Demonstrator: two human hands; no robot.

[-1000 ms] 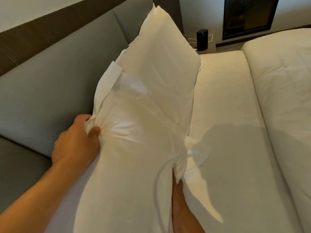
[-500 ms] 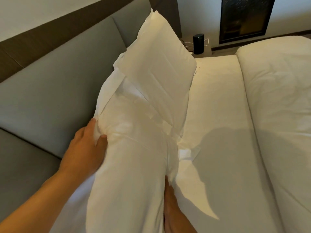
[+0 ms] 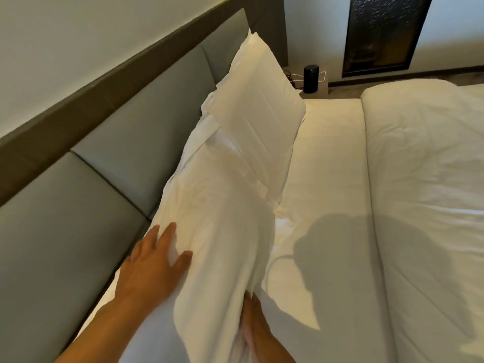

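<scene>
A white pillow [image 3: 222, 218] in a creased case leans against the grey padded headboard [image 3: 104, 166]. Its far end overlaps a second white pillow [image 3: 256, 108] that stands behind it. My left hand [image 3: 149, 268] lies flat on the near pillow's left side, fingers spread and straight. My right hand [image 3: 255, 326] sits at the pillow's lower right edge with its fingers straight and pointing forward, partly tucked under a fold of the case. The rest of that hand is hidden by the cloth.
A bare white sheet [image 3: 327, 179] runs beside the pillows. A folded-back white duvet [image 3: 424, 179] covers the right of the bed. Beyond the bed stand a black cylinder [image 3: 311, 78] with white cables and a dark framed panel [image 3: 385, 32].
My left hand has let go of the bunched pillowcase and flattened out on the pillow. The near pillow has sunk lower against the headboard. The view has pulled back.
</scene>
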